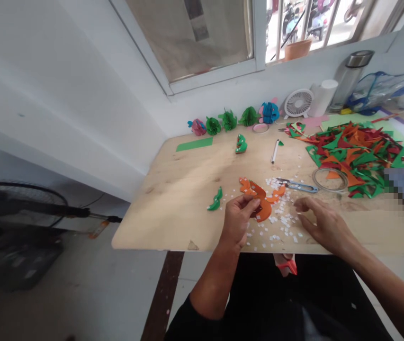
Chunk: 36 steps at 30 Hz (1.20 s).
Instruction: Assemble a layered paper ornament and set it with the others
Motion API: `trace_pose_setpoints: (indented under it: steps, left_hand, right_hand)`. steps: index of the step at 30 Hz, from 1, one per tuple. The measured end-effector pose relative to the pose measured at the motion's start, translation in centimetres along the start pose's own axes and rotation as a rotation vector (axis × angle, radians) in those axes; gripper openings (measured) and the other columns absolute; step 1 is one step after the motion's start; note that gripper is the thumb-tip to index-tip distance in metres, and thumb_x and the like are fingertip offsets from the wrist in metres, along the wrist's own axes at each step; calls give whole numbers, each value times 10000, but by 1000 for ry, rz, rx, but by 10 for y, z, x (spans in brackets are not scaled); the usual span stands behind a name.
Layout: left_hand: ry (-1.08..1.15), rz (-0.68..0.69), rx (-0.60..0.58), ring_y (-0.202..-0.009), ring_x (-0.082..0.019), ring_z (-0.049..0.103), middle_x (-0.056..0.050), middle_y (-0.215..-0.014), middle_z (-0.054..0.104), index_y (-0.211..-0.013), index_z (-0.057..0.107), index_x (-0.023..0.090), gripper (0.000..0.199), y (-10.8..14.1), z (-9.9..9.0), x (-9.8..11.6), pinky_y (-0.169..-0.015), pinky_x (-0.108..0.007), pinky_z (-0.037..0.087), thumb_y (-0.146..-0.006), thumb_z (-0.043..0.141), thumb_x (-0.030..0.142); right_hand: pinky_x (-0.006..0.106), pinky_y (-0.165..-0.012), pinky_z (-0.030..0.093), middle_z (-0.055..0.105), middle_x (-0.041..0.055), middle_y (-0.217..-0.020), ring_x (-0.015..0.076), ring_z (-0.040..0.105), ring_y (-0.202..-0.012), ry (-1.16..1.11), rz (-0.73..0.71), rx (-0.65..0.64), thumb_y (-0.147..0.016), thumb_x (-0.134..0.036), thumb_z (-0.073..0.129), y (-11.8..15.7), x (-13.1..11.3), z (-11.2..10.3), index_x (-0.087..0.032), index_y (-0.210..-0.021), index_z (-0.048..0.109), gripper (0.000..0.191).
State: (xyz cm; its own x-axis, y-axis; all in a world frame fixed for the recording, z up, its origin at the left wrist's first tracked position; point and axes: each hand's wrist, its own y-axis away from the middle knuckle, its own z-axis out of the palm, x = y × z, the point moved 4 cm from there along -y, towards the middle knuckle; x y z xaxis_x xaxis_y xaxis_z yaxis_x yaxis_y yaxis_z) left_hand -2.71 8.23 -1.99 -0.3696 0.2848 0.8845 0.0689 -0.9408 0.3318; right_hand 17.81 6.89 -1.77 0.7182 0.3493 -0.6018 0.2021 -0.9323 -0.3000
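Note:
My left hand (240, 215) pinches an orange paper cut-out (264, 210) between thumb and fingers, its lobed pieces fanned apart and dotted with small white squares. Just right of it, my right hand (320, 221) hangs over the table with bent fingers, the thumb apart from them and nothing visible between. Under and between both hands lie many small white squares (287, 220). Behind my right hand are blue-handled thread snips (299, 185). A green folded paper piece (215, 199) lies left of my left hand, and another green piece (240, 144) lies farther back.
A heap of green, orange and red paper scraps (361, 151) covers the right side, with a tape roll (329, 179) beside it. A pen (275, 151) lies mid-table. Along the wall stand green paper balls (229, 120), a small fan (299, 103) and a bottle (351, 78).

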Motion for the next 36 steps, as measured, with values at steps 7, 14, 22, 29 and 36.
trace_pose_setpoints:
  steps: [7,14,22,29,36]
  left_hand:
    - [-2,-27,-125,-574,-92,580,-9,-625,676,-674,727,127,171,14,17,-1,-606,-216,463,-568,792,245]
    - [-119,24,-197,-527,-86,527,3,-547,620,-621,695,121,167,23,25,-6,-574,-217,436,-640,756,275]
    - [-190,28,-207,-571,-102,563,-21,-662,668,-784,711,127,239,24,18,-7,-575,-225,460,-668,749,333]
    - [-79,90,-59,-608,-100,585,-20,-697,687,-739,702,126,207,15,21,-1,-608,-219,466,-648,753,305]
    - [165,-17,-92,-596,-96,590,-2,-629,662,-640,669,135,188,14,30,-4,-643,-228,480,-598,792,272]
  right_hand:
    - [368,-832,497,735,81,-1011,270,657,-979,-625,301,-112,-797,-473,612,-13,-24,10,-209,-984,686,332]
    - [273,-608,482,672,9,-708,155,608,-643,-1103,520,-173,-634,-478,783,-27,-45,23,-179,-765,669,346]
    - [275,-534,451,630,0,-628,157,579,-573,-1035,516,-173,-653,-524,755,-21,-43,26,-187,-722,642,361]
    - [265,-585,460,669,27,-698,154,590,-629,-924,426,-214,-724,-516,709,-17,-41,30,-167,-739,678,351]
    - [327,-765,498,704,55,-805,215,643,-808,-838,360,-228,-786,-483,665,-14,-41,29,-173,-826,707,315]
